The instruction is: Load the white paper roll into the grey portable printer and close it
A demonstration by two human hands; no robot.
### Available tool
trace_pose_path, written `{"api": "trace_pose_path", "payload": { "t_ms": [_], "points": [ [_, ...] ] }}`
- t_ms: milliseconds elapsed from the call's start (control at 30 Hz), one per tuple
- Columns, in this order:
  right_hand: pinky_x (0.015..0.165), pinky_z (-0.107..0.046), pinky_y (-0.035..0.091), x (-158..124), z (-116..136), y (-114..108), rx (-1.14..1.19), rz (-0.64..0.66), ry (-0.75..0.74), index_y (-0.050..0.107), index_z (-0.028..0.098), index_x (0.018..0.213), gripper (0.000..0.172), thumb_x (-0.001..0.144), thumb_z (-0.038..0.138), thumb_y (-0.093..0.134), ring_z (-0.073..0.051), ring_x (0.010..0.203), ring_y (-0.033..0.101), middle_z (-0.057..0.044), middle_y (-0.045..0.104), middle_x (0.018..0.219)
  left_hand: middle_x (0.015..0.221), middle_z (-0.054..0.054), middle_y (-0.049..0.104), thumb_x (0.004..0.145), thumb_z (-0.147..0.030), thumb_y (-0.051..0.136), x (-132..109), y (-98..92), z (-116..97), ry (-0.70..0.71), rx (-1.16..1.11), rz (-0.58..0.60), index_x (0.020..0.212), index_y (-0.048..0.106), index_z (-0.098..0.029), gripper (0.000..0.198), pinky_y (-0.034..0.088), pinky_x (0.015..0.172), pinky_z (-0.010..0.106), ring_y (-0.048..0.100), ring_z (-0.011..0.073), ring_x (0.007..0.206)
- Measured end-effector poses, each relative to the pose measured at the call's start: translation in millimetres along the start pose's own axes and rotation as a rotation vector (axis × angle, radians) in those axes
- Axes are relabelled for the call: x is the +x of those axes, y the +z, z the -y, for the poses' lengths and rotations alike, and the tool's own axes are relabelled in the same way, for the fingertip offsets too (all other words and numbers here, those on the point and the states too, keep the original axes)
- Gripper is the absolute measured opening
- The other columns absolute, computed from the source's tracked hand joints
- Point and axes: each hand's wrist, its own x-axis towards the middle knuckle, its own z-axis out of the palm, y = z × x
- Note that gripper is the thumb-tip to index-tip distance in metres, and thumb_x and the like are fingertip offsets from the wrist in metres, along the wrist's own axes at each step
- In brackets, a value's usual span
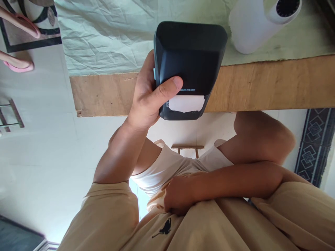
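Note:
My left hand (150,94) is wrapped around a black handheld label printer (192,59), with the thumb lying across its face. A pale strip of label paper (186,104) with a ragged lower edge sticks out near the printer's lower end. The printer is held up above the table edge. Down at my lap, my right hand (180,193) is closed on the front of my tan shirt (157,203), bunching the cloth; its fingertips are hidden.
Wrinkled green cloth (104,35) covers the table, leaving a bare wooden edge (104,96). A white plastic thing (248,31) with a dark round end stands at upper right. Another person's feet in pink slippers (27,26) show at upper left, above a small stool (15,113).

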Motion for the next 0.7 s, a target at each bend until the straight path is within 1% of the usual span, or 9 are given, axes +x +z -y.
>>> {"api": "trace_pose_path", "payload": {
  "t_ms": [100, 167, 233, 300, 367, 467, 567, 667, 700],
  "points": [
    [0.098, -0.041, 0.057, -4, 4, -9, -0.040, 0.139, 0.015, 0.060, 0.017, 0.127, 0.040, 0.097, 0.042, 0.059, -0.018, 0.113, 0.063, -0.010, 0.062, 0.129, 0.094, 0.000, 0.065, 0.079, -0.039, 0.083, -2, 0.6, -1, 0.012, -0.039, 0.034, 0.106, 0.068, -0.030, 0.032, 0.050, 0.085, 0.034, 0.062, 0.0210, 0.094],
    [0.098, -0.041, 0.057, -7, 7, -15, -0.060, 0.174, 0.019, 0.059, 0.017, 0.127, 0.040, 0.096, 0.043, 0.059, -0.019, 0.114, 0.063, -0.010, 0.062, 0.129, 0.093, 0.000, 0.066, 0.080, -0.040, 0.082, -2, 3.9, -1, 0.057, -0.076, 0.036, 0.108, 0.067, -0.029, 0.033, 0.050, 0.086, 0.033, 0.063, 0.0214, 0.098],
    [0.099, -0.041, 0.057, -9, 9, -19, -0.076, 0.194, 0.023, 0.060, 0.017, 0.127, 0.040, 0.097, 0.043, 0.059, -0.019, 0.114, 0.062, -0.010, 0.062, 0.129, 0.093, 0.000, 0.068, 0.082, -0.047, 0.078, -1, 9.9, -2, 0.131, -0.111, 0.004, 0.114, 0.065, -0.030, 0.038, 0.049, 0.092, 0.034, 0.062, 0.0239, 0.110],
    [0.099, -0.041, 0.057, -11, 11, -22, -0.092, 0.205, 0.032, 0.060, 0.018, 0.126, 0.038, 0.097, 0.042, 0.058, -0.018, 0.114, 0.062, -0.010, 0.061, 0.130, 0.094, 0.001, 0.069, 0.083, -0.058, 0.073, 2, 17.1, -3, 0.190, -0.118, -0.044, 0.120, 0.061, -0.031, 0.047, 0.049, 0.096, 0.036, 0.060, 0.0264, 0.121],
    [0.099, -0.040, 0.057, -13, 13, -24, -0.106, 0.212, 0.041, 0.060, 0.018, 0.126, 0.038, 0.097, 0.042, 0.058, -0.018, 0.114, 0.062, -0.010, 0.061, 0.130, 0.097, 0.002, 0.069, 0.082, -0.064, 0.070, 6, 22.5, -3, 0.178, -0.083, -0.074, 0.123, 0.060, -0.032, 0.053, 0.050, 0.096, 0.038, 0.060, 0.0277, 0.123],
    [0.098, -0.041, 0.057, -15, 15, -26, -0.121, 0.222, 0.045, 0.060, 0.017, 0.126, 0.039, 0.097, 0.043, 0.058, -0.018, 0.113, 0.062, -0.010, 0.062, 0.129, 0.098, 0.003, 0.069, 0.081, -0.068, 0.069, 15, 22.3, 4, 0.134, -0.024, -0.097, 0.123, 0.059, -0.032, 0.056, 0.052, 0.092, 0.038, 0.063, 0.0286, 0.120],
    [0.098, -0.041, 0.057, -15, 15, -26, -0.130, 0.229, 0.040, 0.060, 0.017, 0.126, 0.039, 0.097, 0.043, 0.059, -0.018, 0.113, 0.063, -0.010, 0.062, 0.128, 0.095, 0.003, 0.068, 0.079, -0.068, 0.071, 20, 11.9, 15, 0.094, 0.021, -0.102, 0.119, 0.062, -0.032, 0.055, 0.054, 0.084, 0.038, 0.067, 0.0283, 0.110],
    [0.098, -0.041, 0.057, -14, 13, -24, -0.134, 0.226, 0.038, 0.060, 0.017, 0.126, 0.038, 0.097, 0.042, 0.058, -0.018, 0.113, 0.063, -0.010, 0.062, 0.128, 0.088, 0.002, 0.066, 0.075, -0.062, 0.077, 15, 0.3, 18, 0.115, 0.005, -0.013, 0.109, 0.066, -0.030, 0.048, 0.054, 0.073, 0.035, 0.069, 0.0242, 0.090],
    [0.098, -0.041, 0.057, -13, 12, -23, -0.135, 0.224, 0.040, 0.060, 0.017, 0.126, 0.039, 0.097, 0.042, 0.058, -0.018, 0.113, 0.063, -0.010, 0.062, 0.128, 0.089, 0.001, 0.065, 0.074, -0.056, 0.080, 12, -2.0, 16, 0.125, -0.014, 0.028, 0.107, 0.067, -0.030, 0.044, 0.053, 0.071, 0.034, 0.068, 0.0222, 0.085]
  ]
}}
